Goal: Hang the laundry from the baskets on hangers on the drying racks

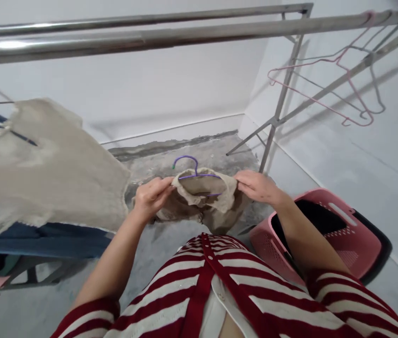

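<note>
A beige garment (pixel 202 199) hangs bunched between my two hands, with a purple wire hanger (pixel 193 170) set inside its opening and the hook sticking up. My left hand (pixel 152 195) is closed on the garment's left edge. My right hand (pixel 258 186) is closed on its right edge. Both hands hold it at chest height over a grey concrete floor.
A metal drying rack (pixel 142 40) crosses overhead, its legs at right. A beige top (pixel 43 169) hangs at left over dark blue clothing. Pink and grey empty hangers (pixel 347 89) hang at upper right. A pink laundry basket (pixel 339 234) stands on the floor at right.
</note>
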The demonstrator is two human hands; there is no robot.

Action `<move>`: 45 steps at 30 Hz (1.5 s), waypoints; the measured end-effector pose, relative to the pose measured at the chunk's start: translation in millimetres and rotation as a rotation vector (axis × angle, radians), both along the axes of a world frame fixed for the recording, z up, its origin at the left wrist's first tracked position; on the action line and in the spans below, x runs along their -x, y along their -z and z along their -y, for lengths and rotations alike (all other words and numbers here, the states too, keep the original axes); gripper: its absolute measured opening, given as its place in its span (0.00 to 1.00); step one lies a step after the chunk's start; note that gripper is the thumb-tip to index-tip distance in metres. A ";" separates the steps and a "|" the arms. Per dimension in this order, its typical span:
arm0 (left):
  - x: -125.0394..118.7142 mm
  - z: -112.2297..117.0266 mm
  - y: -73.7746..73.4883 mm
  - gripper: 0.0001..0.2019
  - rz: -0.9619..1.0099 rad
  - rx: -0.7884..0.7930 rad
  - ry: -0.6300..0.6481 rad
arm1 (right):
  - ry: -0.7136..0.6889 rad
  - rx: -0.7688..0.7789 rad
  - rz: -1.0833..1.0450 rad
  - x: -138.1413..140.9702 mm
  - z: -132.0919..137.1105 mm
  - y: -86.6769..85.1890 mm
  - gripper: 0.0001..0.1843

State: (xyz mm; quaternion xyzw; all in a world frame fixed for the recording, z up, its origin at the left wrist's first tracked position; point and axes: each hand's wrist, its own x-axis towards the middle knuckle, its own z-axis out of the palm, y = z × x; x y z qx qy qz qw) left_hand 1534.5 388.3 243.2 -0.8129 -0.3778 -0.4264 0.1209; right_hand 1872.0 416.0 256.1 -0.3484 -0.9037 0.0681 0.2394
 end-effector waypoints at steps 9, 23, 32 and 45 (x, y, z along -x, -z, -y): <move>56.1 6.0 6.3 0.24 0.184 0.236 -0.131 | -0.041 0.219 -0.178 6.9 -4.0 -20.3 0.11; 156.5 -5.0 61.0 0.17 0.745 0.646 -0.480 | 0.279 0.482 -0.518 19.5 -22.8 2.0 0.12; 99.0 21.1 120.7 0.13 0.787 0.737 -0.383 | 0.001 1.268 -0.919 158.3 5.7 -1.1 0.15; 112.6 108.6 184.0 0.18 1.044 0.872 -0.367 | -0.352 0.891 -1.171 322.7 -18.6 -92.2 0.15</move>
